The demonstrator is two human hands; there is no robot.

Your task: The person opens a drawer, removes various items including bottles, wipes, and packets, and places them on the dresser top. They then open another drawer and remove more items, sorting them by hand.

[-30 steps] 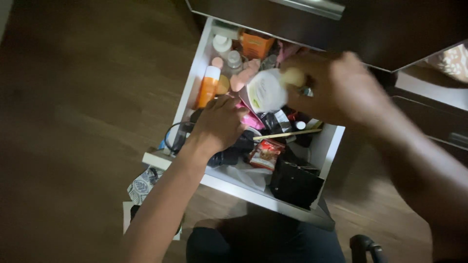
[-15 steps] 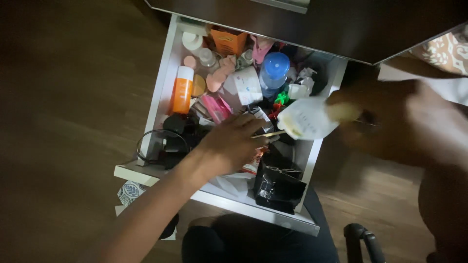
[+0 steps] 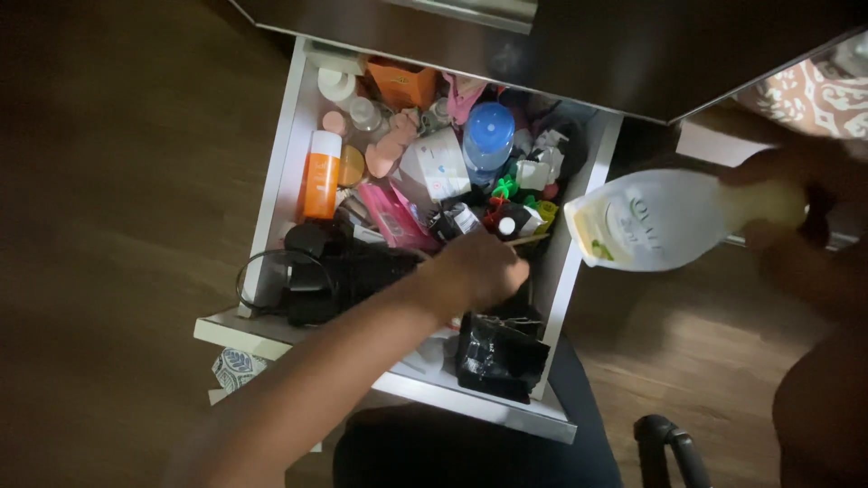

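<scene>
Fingers of the right hand (image 3: 796,203) wrap the neck of a white bottle (image 3: 646,220), held sideways outside the white drawer (image 3: 271,194), well right of the left hand (image 3: 479,267). That hand's fingers are curled down into the drawer's clutter; what they pinch I cannot tell. Just below them lies a black pouch (image 3: 499,354). Above them stands a blue-capped bottle (image 3: 488,136), far left of them an orange tube (image 3: 319,176), and just above them a pink packet (image 3: 395,217).
</scene>
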